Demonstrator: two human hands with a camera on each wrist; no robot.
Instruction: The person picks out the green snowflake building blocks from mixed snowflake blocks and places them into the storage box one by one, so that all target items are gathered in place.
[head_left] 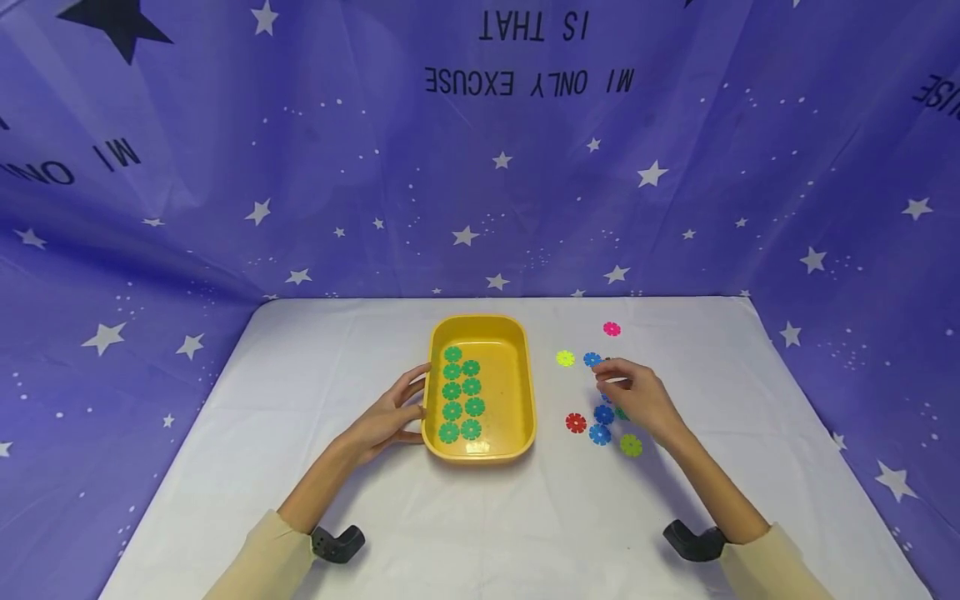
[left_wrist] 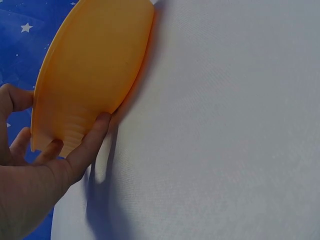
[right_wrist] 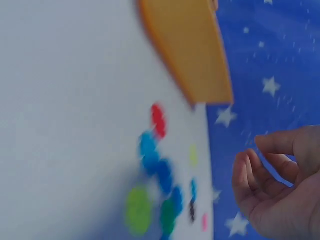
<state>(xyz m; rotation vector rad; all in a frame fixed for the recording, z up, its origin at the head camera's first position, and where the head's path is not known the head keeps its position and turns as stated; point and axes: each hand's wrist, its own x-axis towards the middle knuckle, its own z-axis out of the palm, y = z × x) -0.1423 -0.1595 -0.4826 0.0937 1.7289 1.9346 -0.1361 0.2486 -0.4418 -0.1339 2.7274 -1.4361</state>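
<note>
A yellow plastic tray (head_left: pixel 517 400) stands on the white cloth, with several green snowflake discs (head_left: pixel 452 390) in two columns in its left half. My left hand (head_left: pixel 386 421) holds the tray's left side; in the left wrist view, fingers (left_wrist: pixel 90 145) lie against its outer wall and one reaches the rim. Over the loose discs on the right hovers my right hand (head_left: pixel 637 396), fingers bent and thumb apart from them, with nothing visible between. Below it lie blue discs (head_left: pixel 603 414) and a green one (head_left: pixel 622 413), partly hidden by the hand.
Around the blue discs lie a red disc (head_left: pixel 576 423), a lime disc (head_left: pixel 632 445), a yellow disc (head_left: pixel 566 358) and a pink disc (head_left: pixel 612 329). A dark disc (right_wrist: pixel 192 211) shows in the right wrist view. Behind the table hangs a purple star-printed curtain (head_left: pixel 420 183).
</note>
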